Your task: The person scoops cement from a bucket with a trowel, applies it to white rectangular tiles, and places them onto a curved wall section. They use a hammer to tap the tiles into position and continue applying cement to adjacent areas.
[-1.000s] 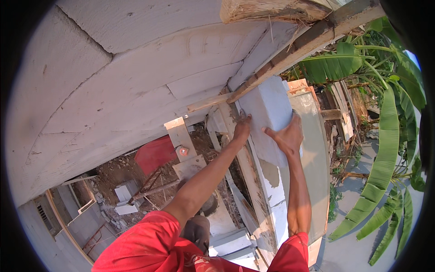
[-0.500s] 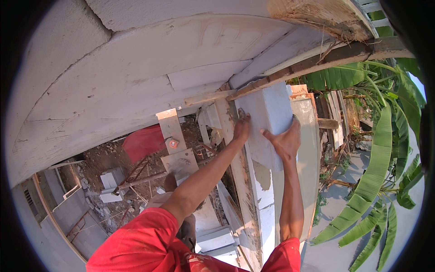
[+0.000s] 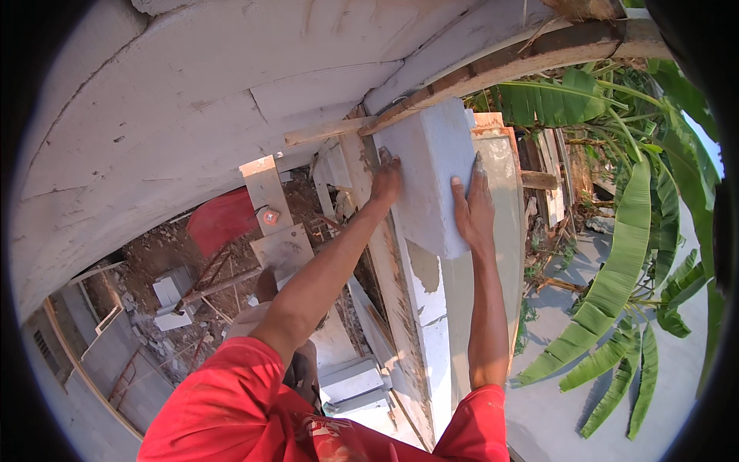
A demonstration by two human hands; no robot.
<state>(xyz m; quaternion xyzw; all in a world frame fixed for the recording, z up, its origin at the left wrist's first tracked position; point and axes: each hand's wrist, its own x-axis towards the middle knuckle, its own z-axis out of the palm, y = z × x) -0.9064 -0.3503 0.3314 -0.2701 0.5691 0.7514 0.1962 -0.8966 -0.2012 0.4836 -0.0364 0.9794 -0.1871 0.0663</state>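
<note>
A white rectangular block (image 3: 423, 169) sits at the top of a narrow white block column (image 3: 427, 323), just below a long timber beam (image 3: 493, 65). My left hand (image 3: 387, 179) grips the block's left edge, fingers bent against it. On the right edge, my right hand (image 3: 475, 206) presses with thumb on the face and fingers stretched along the side. A pale plastered board (image 3: 496, 215) stands beside the column, and a rough timber strip (image 3: 369, 215) runs along its left.
A block wall (image 3: 154, 131) curves across the upper left. Below lie planks (image 3: 262, 192), a red sheet (image 3: 219, 219), an orange tape-measure-like object (image 3: 269, 216), stacked blocks (image 3: 173, 300), rubble and poles. Banana leaves (image 3: 608, 292) and a grey wall (image 3: 677, 369) fill the right side.
My right hand's fingers have straightened along the block's side. Both hands and the block appear higher and further left as the view has shifted.
</note>
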